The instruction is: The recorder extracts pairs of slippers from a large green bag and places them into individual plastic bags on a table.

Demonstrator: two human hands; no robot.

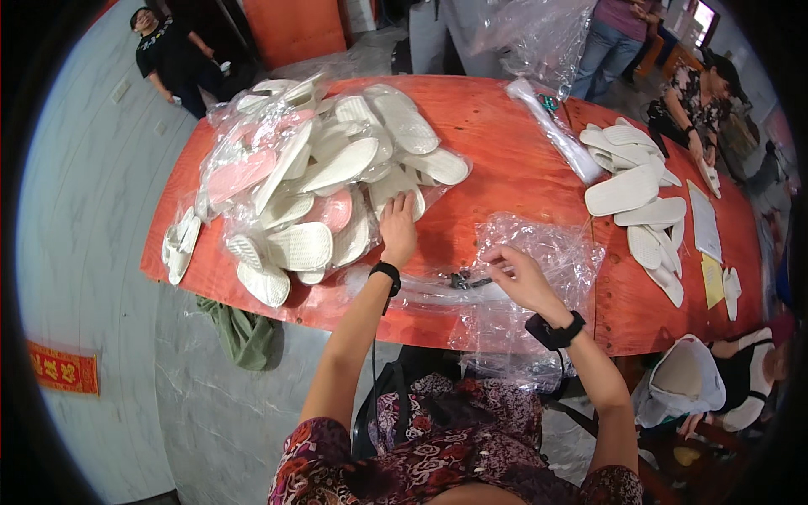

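My left hand (399,231) reaches to the right edge of a pile of slippers, its spread fingertips on a white slipper (392,187) in clear plastic. Many white slippers (300,247) and a few pink slippers (241,175) lie heaped there, mostly in clear bags. Over the near middle of the table, my right hand (520,278) hovers with fingers curved and thumb apart; I see nothing held. Beneath and around it spreads crumpled clear plastic (539,240). A small dark tool (465,281), its kind unclear, lies on the plastic between my hands.
On the red table (471,109), a white plastic roll (555,133) lies at the back. More white slippers (624,190) are piled right, beside a paper sheet (704,220). One pair (179,246) sits at the left edge. A person (694,105) handles a slipper at far right; others stand behind.
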